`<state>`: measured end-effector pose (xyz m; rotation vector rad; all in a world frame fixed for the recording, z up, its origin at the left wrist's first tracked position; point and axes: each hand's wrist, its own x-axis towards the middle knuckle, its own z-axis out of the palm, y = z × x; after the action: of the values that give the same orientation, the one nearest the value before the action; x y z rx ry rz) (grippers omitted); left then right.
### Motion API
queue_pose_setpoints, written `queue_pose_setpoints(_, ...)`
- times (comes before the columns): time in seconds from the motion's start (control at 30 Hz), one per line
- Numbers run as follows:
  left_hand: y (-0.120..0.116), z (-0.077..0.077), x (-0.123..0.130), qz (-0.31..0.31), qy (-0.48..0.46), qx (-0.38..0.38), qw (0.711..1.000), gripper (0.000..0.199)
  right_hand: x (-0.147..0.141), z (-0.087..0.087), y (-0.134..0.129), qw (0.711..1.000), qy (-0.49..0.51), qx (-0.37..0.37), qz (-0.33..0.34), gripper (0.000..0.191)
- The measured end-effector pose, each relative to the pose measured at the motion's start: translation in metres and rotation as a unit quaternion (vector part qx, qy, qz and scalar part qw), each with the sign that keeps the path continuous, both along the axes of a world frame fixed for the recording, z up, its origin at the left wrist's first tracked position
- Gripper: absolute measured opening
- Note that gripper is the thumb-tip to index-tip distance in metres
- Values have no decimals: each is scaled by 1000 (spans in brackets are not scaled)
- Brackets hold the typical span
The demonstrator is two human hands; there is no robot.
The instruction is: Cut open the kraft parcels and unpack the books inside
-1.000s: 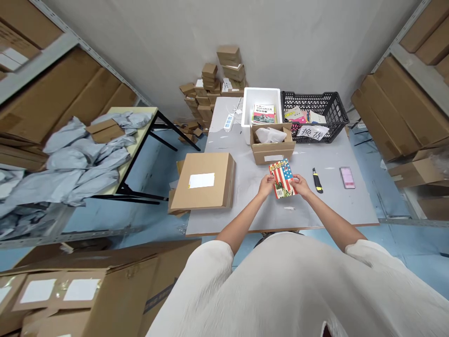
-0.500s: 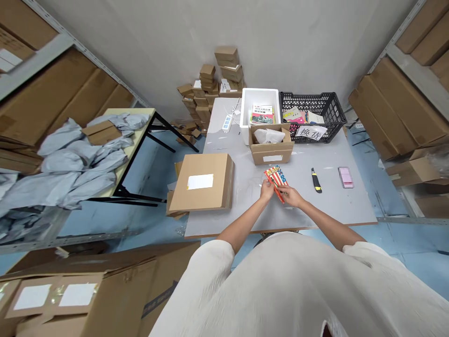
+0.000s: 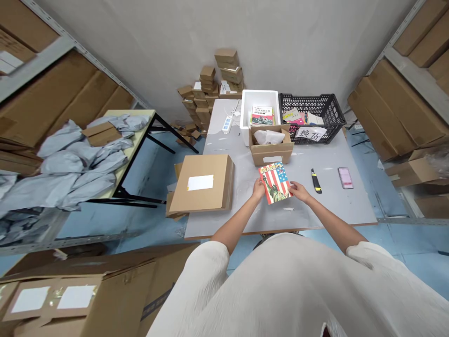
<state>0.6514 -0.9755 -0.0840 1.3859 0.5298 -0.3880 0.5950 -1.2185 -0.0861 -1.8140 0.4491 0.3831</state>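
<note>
A thin paperback book with a stars-and-stripes cover and a statue figure (image 3: pixel 275 182) is held just above the centre of the frame, cover up, over the grey tabletop (image 3: pixel 245 210). It is pinched along its left edge by the left hand (image 3: pixel 258 189) and along its lower right edge by the right hand (image 3: pixel 299 191), the fingers of both closed on the cover. The book is judged light, glossy and somewhat slippery, flexible rather than stiff, so that it would bend if gripped at one corner; the spine or two opposite edges are thought the safest places for a hold.

The near table edge runs close below the hands. Bare tabletop lies left and right of the book. A flat closed brown cardboard box with a white label (image 3: pixel 203 181) overhangs the table's left edge. To the right lie a black-and-yellow utility knife (image 3: pixel 316 181) and a pink phone (image 3: pixel 345 177). Just beyond the book stands a small open cardboard carton holding white wrapping (image 3: pixel 271 146); behind it are a white foam box with books (image 3: pixel 261 110) and a black plastic crate (image 3: pixel 312 112).
</note>
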Motion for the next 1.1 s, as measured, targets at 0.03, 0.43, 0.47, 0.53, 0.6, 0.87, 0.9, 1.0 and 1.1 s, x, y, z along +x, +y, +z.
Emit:
queue_pose_setpoints(0.03, 1, 1, 0, 2, -1, 1, 1000, 33, -1, 3, 2, 999, 22, 33, 0, 59)
queue_pose_setpoints(0.43, 24, 28, 16, -29, -79, -48, 995, 32, 0, 29, 16, 997, -12, 53, 62, 32)
queue_pose_setpoints(0.47, 26, 33, 17, -35, -93, -54, 994, 35, 1, 31, 16, 996, -27, 63, 60, 35)
queue_pose_setpoints(0.53, 28, 40, 18, -51, -122, -69, 989, 40, 4, 37, 16, 993, -55, 89, 51, 44)
queue_pose_setpoints(0.6, 29, 43, 17, -70, -141, -82, 984, 45, 10, 44, 16, 991, -80, 102, 42, 52)
queue_pose_setpoints(0.87, 30, 35, 24, -137, -156, -35, 978, 59, 47, 66, 6, 988, -128, 91, 13, 65)
queue_pose_setpoints(0.9, 30, 36, 28, -132, -161, -36, 977, 58, 52, 68, 5, 987, -130, 92, 11, 65)
queue_pose_setpoints(1.0, 31, 43, 44, -118, -174, -46, 977, 56, 68, 76, 6, 986, -137, 100, 3, 65)
queue_pose_setpoints(1.1, 33, 52, 60, -106, -179, -55, 977, 53, 89, 88, 8, 983, -151, 106, -13, 60)
